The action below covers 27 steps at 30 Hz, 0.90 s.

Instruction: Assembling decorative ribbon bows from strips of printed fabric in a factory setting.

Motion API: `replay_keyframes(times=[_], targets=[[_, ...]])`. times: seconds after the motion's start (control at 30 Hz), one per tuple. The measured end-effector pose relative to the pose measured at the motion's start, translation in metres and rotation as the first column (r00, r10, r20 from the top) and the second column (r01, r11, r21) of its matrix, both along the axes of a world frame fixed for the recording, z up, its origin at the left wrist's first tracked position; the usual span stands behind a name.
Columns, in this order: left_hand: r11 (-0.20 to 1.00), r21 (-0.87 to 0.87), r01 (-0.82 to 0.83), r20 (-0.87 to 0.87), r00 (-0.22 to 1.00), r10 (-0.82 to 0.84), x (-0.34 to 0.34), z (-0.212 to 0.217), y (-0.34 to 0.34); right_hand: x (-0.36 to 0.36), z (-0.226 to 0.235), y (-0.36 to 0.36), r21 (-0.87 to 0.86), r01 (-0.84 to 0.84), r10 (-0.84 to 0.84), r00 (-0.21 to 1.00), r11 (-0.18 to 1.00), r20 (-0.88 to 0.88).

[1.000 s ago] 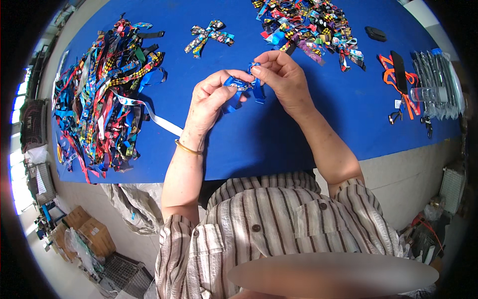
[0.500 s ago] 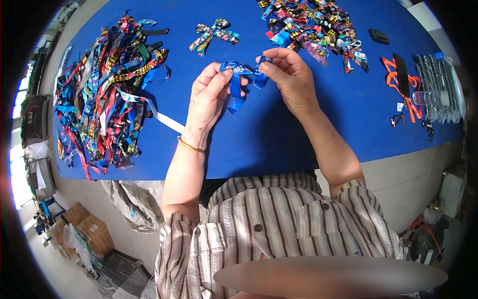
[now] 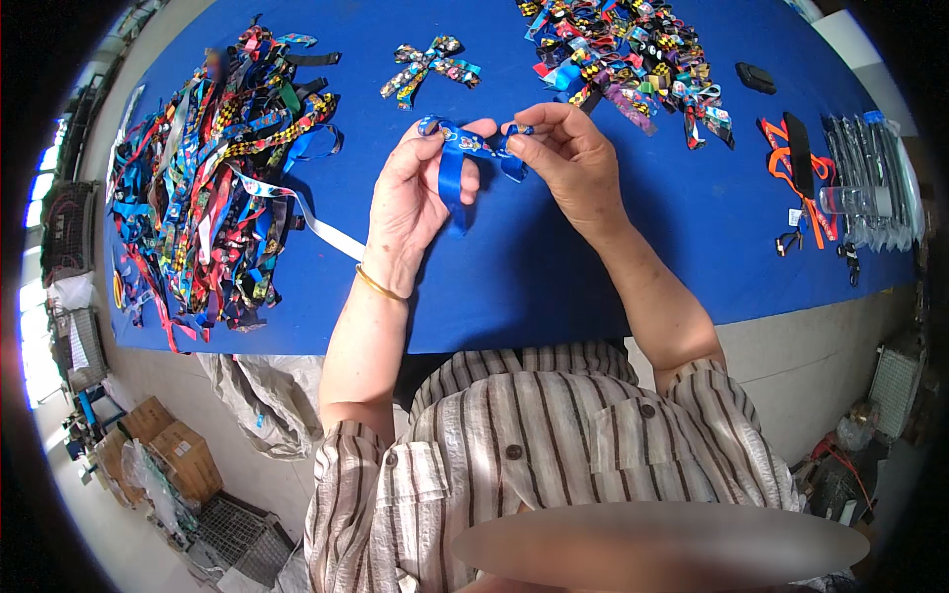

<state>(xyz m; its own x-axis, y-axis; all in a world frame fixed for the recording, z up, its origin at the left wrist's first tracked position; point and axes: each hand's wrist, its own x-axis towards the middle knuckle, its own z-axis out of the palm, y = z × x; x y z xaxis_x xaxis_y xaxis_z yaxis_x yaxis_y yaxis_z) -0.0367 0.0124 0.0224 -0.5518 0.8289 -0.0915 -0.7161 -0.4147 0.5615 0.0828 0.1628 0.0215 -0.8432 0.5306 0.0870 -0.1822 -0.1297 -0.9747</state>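
A blue printed ribbon [image 3: 451, 182] is stretched between my two hands above the table, with a plain blue tail hanging down. Its left part is pinched by the thumb and fingers of my left hand [image 3: 415, 193], where it curls into a small loop. My right hand [image 3: 576, 170] pinches the other end between thumb and fingertips, a short loop drooping below them. Just beyond my hands, crossed pieces of patterned ribbon [image 3: 431, 71] lie flat on the blue tabletop [image 3: 494, 287].
A big heap of loose multicoloured ribbons [image 3: 213, 188] covers the table's left side. Folded ribbon pieces [image 3: 638, 64] are piled at the far right. Further right lie a small black object [image 3: 755, 77], an orange strap [image 3: 781, 158] and plastic-wrapped packets [image 3: 865, 158]. Cardboard boxes [image 3: 183, 460] stand on the floor.
Both hands have drawn slightly closer together. The ribbon has turned, showing more of its printed side and curling up at my left thumb; its tail hangs straighter.
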Motion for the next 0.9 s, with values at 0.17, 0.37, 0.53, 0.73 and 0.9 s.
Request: replay_keyframes(times=[0.17, 0.37, 0.53, 0.73, 0.9], targets=[[0.998, -0.022, 0.052, 0.012, 0.999, -0.052, -0.002, -0.002, -0.001, -0.002, -0.003, -0.002, -0.03, -0.01, 0.009, 0.998, 0.999, -0.058], [0.996, -0.077, 0.046, -0.076, 0.996, -0.052, 0.0, -0.001, 0.0, -0.003, -0.005, 0.0, -0.168, -0.077, 0.051, 0.987, 0.983, -0.153], [0.996, -0.045, 0.073, -0.102, 0.992, -0.077, -0.001, -0.003, -0.001, 0.0, 0.0, 0.002, -0.188, -0.106, 0.087, 0.991, 0.976, -0.105], [0.999, -0.035, -0.019, -0.041, 0.999, 0.018, 0.006, 0.005, 0.002, 0.0, 0.003, 0.006, -0.174, -0.021, 0.027, 0.999, 0.985, 0.035], [0.997, 0.045, 0.059, -0.044, 0.997, -0.057, 0.001, 0.001, -0.003, 0.002, 0.004, 0.009, -0.173, -0.115, 0.136, 0.984, 0.978, 0.113]])
